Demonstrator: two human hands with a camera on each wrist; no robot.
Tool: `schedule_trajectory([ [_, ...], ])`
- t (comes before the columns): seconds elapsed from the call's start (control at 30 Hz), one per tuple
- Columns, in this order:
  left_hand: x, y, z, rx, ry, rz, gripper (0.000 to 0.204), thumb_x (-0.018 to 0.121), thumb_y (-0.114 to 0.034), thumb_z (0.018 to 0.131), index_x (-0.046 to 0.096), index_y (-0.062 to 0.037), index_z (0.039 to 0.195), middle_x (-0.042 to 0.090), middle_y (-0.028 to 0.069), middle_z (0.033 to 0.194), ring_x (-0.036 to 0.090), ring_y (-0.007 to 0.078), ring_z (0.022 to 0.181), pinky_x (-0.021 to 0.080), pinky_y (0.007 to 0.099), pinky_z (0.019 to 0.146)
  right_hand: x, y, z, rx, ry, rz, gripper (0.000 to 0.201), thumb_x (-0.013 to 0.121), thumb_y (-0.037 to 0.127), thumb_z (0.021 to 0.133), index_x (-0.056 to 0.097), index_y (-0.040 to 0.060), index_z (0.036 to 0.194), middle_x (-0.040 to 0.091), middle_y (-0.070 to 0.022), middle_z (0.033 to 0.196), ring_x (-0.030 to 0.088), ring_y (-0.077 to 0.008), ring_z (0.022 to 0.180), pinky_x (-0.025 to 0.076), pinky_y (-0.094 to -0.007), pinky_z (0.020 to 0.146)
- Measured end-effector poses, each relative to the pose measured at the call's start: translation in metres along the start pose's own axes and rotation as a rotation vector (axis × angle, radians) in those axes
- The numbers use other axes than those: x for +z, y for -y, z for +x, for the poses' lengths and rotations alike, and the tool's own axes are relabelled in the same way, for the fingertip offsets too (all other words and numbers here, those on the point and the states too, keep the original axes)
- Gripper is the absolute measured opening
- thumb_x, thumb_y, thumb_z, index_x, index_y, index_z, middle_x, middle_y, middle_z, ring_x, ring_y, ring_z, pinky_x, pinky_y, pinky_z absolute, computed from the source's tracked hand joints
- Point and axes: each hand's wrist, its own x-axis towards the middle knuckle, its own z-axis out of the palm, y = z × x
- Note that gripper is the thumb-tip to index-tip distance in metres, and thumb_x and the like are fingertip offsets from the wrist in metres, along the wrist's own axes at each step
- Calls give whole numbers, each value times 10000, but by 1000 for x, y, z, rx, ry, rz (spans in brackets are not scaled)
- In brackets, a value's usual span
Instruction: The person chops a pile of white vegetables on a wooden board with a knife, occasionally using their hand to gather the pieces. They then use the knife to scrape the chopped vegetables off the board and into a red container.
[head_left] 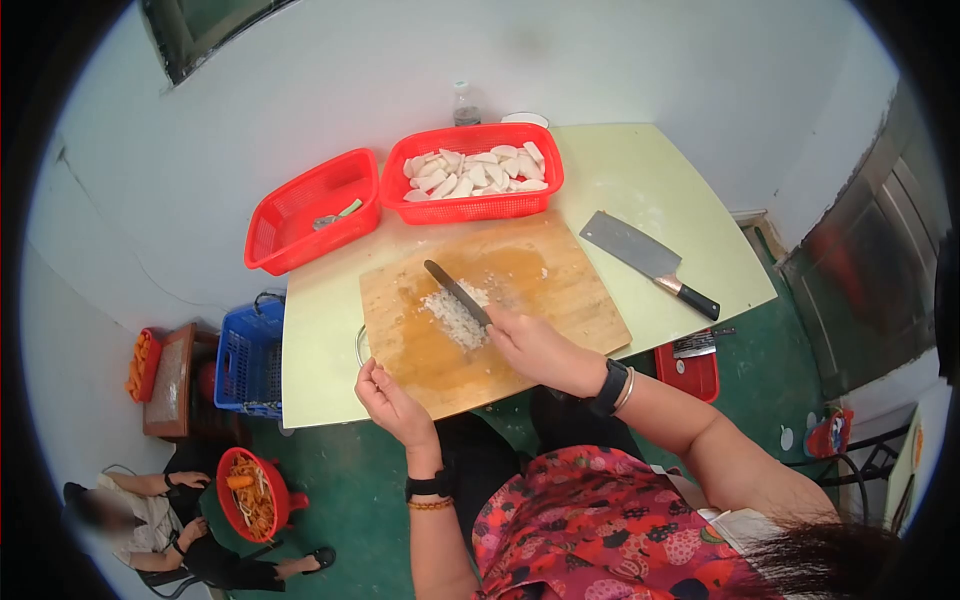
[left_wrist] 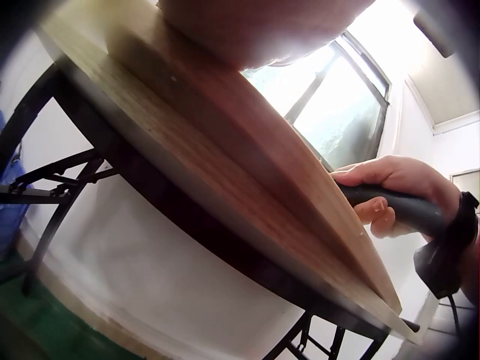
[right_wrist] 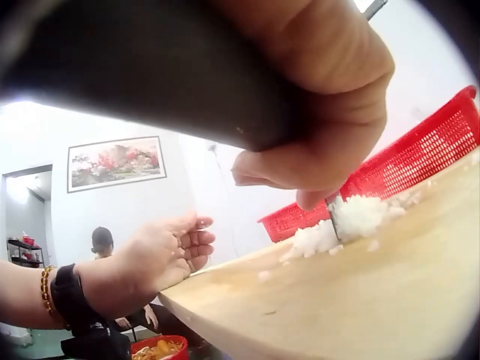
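Observation:
My right hand (head_left: 535, 352) grips the black handle of a knife (head_left: 456, 291), whose blade stands in a heap of finely chopped white pieces (head_left: 462, 322) on the wooden board (head_left: 590, 310). In the right wrist view the fingers (right_wrist: 330, 142) curl round the handle, and the blade edge meets the white pieces (right_wrist: 360, 216). My left hand (head_left: 396, 404) is beside the board's near left corner, holding nothing, its fingers loosely bent; the right wrist view shows the same left hand (right_wrist: 154, 255) palm up at the board's edge.
Behind the board are a red basket of white slices (head_left: 470, 208) and another red basket (head_left: 262, 225). A cleaver (head_left: 635, 250) lies to the right. A blue crate (head_left: 232, 360) stands left of the table. A seated person (head_left: 150, 530) is near a red bowl (head_left: 232, 515).

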Motion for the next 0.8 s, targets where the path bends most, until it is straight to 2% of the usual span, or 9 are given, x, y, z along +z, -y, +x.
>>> schedule_trajectory([
  [0.07, 2, -1, 4, 5, -1, -2, 340, 435, -257, 1039, 551, 38, 1163, 556, 137, 1106, 532, 214, 1005, 429, 339, 904, -3, -2, 7, 14, 58, -43, 308, 459, 146, 973, 509, -41, 1213, 601, -308, 875, 608, -463, 847, 489, -458, 716],
  [0.17, 0, -2, 1, 2, 8, -15, 336, 432, -253, 1041, 552, 36, 1164, 557, 137, 1107, 535, 215, 1005, 432, 339, 902, -13, 14, 4, 40, 6, 84, 307, 462, 153, 974, 512, -38, 1209, 601, -302, 875, 614, -454, 849, 491, -455, 719],
  [0.27, 0, 1, 0, 8, 8, -14, 329, 431, -246, 1042, 552, 34, 1165, 558, 136, 1105, 537, 217, 1001, 436, 338, 898, -6, -5, 6, 38, 72, -35, 298, 460, 141, 971, 513, -35, 1205, 600, -290, 873, 617, -441, 841, 490, -452, 720],
  [0.37, 2, 3, 2, 16, 5, -12, 324, 432, -242, 1042, 552, 33, 1165, 558, 135, 1101, 538, 216, 999, 438, 337, 894, -6, -3, 7, 24, 25, 39, 173, 473, 115, 947, 524, -47, 984, 580, -306, 791, 584, -484, 776, 460, -509, 669],
  [0.47, 0, 3, 1, 14, 15, -19, 322, 434, -240, 1041, 552, 34, 1163, 558, 133, 1097, 537, 212, 995, 437, 335, 894, -14, 8, 5, 7, -11, 69, 291, 454, 128, 970, 519, -32, 1205, 600, -286, 866, 620, -433, 825, 491, -446, 712],
  [0.53, 1, 4, 1, 14, 19, -23, 321, 434, -238, 1040, 553, 35, 1162, 557, 130, 1096, 536, 208, 993, 436, 334, 894, -6, -16, 7, -17, 5, -11, 289, 454, 128, 971, 520, -30, 1204, 598, -287, 863, 622, -429, 819, 490, -444, 705],
  [0.67, 1, 1, 2, 6, 20, -12, 319, 434, -236, 1040, 556, 33, 1158, 558, 123, 1086, 535, 202, 988, 435, 330, 893, -14, -7, 6, 44, 15, 31, 289, 454, 123, 971, 520, -25, 1210, 589, -273, 818, 616, -425, 779, 487, -439, 688],
  [0.77, 0, 0, 0, 14, 22, 2, 316, 435, -235, 1039, 557, 33, 1155, 559, 122, 1080, 535, 201, 987, 434, 331, 893, -20, 8, 4, 54, -43, 116, 203, 462, 127, 960, 529, -47, 1040, 581, -305, 797, 586, -480, 781, 465, -500, 676],
  [0.8, 0, 2, 0, 13, 18, 8, 316, 436, -234, 1039, 556, 34, 1154, 559, 123, 1078, 535, 202, 988, 433, 331, 895, -16, 0, 4, 41, -31, 88, 201, 460, 128, 963, 528, -46, 1038, 582, -303, 799, 586, -478, 783, 465, -499, 676],
])
